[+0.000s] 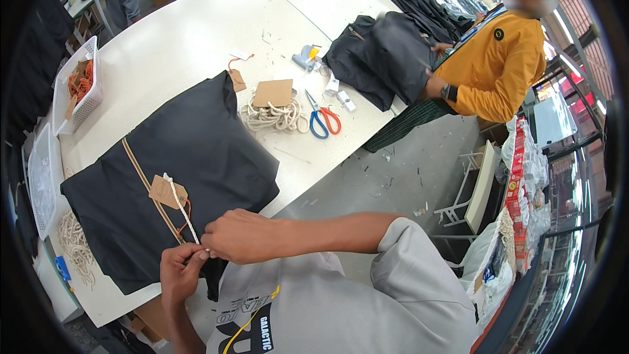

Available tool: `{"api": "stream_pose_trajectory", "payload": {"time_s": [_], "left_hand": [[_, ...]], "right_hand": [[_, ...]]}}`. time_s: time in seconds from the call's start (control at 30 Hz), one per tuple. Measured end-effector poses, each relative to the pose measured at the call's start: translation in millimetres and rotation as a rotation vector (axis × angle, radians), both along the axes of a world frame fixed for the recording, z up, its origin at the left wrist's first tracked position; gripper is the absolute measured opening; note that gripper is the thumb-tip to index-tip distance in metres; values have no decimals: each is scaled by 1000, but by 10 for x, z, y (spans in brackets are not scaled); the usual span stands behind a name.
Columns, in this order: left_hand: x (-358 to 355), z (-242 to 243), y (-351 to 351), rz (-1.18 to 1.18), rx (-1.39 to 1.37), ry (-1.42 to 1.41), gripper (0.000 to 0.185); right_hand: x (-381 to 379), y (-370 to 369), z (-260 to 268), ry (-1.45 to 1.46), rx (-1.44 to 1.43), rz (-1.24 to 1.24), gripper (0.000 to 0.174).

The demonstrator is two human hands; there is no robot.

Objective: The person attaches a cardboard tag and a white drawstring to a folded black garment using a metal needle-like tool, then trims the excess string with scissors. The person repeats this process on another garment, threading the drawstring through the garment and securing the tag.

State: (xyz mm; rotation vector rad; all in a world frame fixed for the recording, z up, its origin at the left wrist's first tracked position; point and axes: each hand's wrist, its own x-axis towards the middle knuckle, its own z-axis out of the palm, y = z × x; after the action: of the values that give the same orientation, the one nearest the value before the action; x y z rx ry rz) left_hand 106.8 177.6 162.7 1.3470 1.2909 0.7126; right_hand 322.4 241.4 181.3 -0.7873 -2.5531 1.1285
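Observation:
A folded black fabric item [211, 128] with a tan zipper [137, 167] lies on the white table before me. My left hand [182, 268] and my right hand [238, 236] meet at its near edge, fingertips closed on the lower end of a white cord [182, 206]. The cord's other end rests over a brown cardboard tag [167, 191], which has an orange string. Beyond the fabric, a bundle of cream cord [275, 117] lies under a brown card [273, 93]. Scissors with blue and orange handles [324, 120] lie beside it.
Across the table [196, 19], a co-worker in an orange jacket [506, 64] handles black fabric [383, 54]. White plastic baskets [96, 93] stand at the left edge, near more loose cord [73, 241]. Small white boxes [346, 101] lie beyond the scissors. A bench [481, 187] stands at right.

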Motion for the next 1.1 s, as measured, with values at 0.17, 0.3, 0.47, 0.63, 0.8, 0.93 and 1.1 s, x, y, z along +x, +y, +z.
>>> {"api": "stream_pose_trajectory", "payload": {"time_s": [0.17, 0.3, 0.47, 0.63, 0.8, 0.93, 1.1], "left_hand": [[-62, 42, -135, -153, 129, 73, 9], [-65, 120, -201, -211, 259, 121, 9], [-82, 110, -159, -151, 162, 117, 10], [-8, 190, 87, -92, -92, -63, 18], [169, 207, 212, 134, -144, -194, 16], [188, 202, 191, 257, -166, -191, 18], [234, 220, 225, 292, -171, -168, 17]], "right_hand": [[99, -127, 115, 62, -50, 61, 21], [184, -137, 217, 22, -86, 127, 22], [142, -83, 204, 74, -122, 88, 24], [71, -15, 2, 201, -86, -117, 21], [119, 82, 159, 160, -282, -276, 34], [146, 65, 55, 317, -246, -335, 41], [50, 47, 43, 361, -76, -380, 36]]}}
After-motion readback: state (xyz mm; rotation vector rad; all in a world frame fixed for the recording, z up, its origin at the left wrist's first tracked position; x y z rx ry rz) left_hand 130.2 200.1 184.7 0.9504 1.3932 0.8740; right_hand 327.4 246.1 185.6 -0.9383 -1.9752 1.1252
